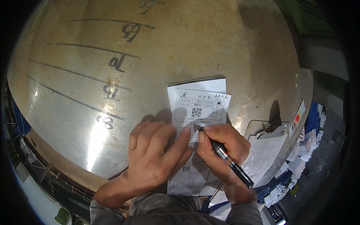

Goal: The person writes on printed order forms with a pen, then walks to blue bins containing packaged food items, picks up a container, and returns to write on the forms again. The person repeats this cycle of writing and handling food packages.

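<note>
Left hand (pixel 155 155) lies flat, fingers spread, pinning the form (pixel 197 112); right hand (pixel 221 144) pinches a pen (pixel 225 155); thin paper probably slides on the steel table (pixel 187 45).

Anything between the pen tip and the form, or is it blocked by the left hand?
Nothing visible. The pen in the right hand has its tip right at the form. The left hand lies flat on the form just left of the tip, not across it.

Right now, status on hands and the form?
Left hand flat on the paper form. Right hand gripping black pen, tip on form. Nothing blocking.
</note>
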### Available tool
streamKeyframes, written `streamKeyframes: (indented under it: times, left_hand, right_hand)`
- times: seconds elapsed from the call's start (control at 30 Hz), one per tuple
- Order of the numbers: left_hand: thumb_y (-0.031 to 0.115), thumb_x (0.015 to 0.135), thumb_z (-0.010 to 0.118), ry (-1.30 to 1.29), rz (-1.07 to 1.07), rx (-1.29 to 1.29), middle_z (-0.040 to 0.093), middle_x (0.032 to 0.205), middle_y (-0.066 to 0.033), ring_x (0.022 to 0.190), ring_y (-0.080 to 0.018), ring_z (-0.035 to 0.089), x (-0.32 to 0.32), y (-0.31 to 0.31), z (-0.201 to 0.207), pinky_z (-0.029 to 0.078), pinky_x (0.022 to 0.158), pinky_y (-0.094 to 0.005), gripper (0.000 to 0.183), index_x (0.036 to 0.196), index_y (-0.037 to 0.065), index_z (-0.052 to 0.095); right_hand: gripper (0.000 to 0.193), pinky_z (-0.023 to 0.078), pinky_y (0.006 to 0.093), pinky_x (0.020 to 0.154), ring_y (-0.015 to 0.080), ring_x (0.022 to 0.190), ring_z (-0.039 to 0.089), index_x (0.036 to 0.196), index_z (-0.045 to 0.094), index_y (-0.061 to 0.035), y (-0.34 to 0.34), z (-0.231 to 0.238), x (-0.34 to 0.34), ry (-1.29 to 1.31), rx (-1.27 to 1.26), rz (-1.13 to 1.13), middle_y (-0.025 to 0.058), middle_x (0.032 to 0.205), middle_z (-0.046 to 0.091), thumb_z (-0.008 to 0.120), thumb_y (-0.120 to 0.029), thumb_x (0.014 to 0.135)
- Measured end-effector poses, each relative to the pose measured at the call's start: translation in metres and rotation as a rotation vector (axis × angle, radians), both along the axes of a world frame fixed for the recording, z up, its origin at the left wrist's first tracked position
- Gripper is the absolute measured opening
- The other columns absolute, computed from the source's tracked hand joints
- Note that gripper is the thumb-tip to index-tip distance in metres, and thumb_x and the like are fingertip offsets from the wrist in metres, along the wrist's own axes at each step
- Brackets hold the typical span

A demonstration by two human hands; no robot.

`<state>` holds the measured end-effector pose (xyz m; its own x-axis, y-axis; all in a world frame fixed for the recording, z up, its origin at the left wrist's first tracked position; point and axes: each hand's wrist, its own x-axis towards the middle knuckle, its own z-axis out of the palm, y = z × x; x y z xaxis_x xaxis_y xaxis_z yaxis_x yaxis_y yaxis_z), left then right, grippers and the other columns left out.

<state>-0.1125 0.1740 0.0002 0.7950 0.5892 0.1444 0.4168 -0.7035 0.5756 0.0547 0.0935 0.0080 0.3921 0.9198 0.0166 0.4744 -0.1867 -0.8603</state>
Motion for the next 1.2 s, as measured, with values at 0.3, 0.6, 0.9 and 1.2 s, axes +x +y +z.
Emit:
streamKeyframes:
  times: [0.3, 0.6, 0.9, 1.2]
  left_hand:
    - [0.017, 0.067, 0.086, -0.002, 0.004, 0.006, 0.054, 0.109, -0.0116, 0.104, -0.0312, 0.051, -0.0005, 0.0004, -0.0001, 0.043, 0.091, -0.0479, 0.050, 0.113, 0.006, 0.069]
    - [0.018, 0.067, 0.086, 0.004, 0.007, 0.005, 0.054, 0.109, -0.0110, 0.103, -0.0309, 0.051, 0.0003, -0.0001, -0.0001, 0.043, 0.091, -0.0478, 0.051, 0.113, 0.007, 0.069]
    - [0.019, 0.067, 0.087, 0.013, 0.005, 0.012, 0.053, 0.108, -0.0104, 0.104, -0.0305, 0.050, 0.0007, -0.0006, -0.0009, 0.043, 0.092, -0.0479, 0.051, 0.114, 0.007, 0.068]
    - [0.019, 0.066, 0.087, 0.007, 0.006, 0.000, 0.054, 0.108, -0.0102, 0.103, -0.0307, 0.050, -0.0005, 0.0003, -0.0009, 0.043, 0.091, -0.0476, 0.053, 0.114, 0.008, 0.068]
  right_hand:
    - [0.022, 0.057, 0.0333, 0.062, 0.0279, 0.072, 0.072, 0.090, 0.067, -0.0009, 0.0002, 0.0026, 0.0010, -0.025, 0.023, 0.021, 0.0152, 0.084, 0.070, 0.081, 0.001, 0.074]
    - [0.018, 0.052, 0.0280, 0.060, 0.0171, 0.069, 0.066, 0.094, 0.066, -0.0012, -0.0020, 0.0011, 0.0010, 0.006, 0.005, 0.031, 0.0139, 0.084, 0.069, 0.077, 0.001, 0.079]
    - [0.020, 0.056, 0.0335, 0.062, 0.0275, 0.071, 0.071, 0.090, 0.066, -0.0031, -0.0023, 0.0022, -0.0017, -0.027, -0.007, -0.052, 0.0139, 0.083, 0.069, 0.081, 0.000, 0.076]
    - [0.024, 0.055, 0.0331, 0.064, 0.0254, 0.074, 0.070, 0.096, 0.065, -0.0037, -0.0040, 0.0037, 0.0035, 0.027, 0.035, -0.004, 0.0144, 0.086, 0.068, 0.080, 0.001, 0.077]
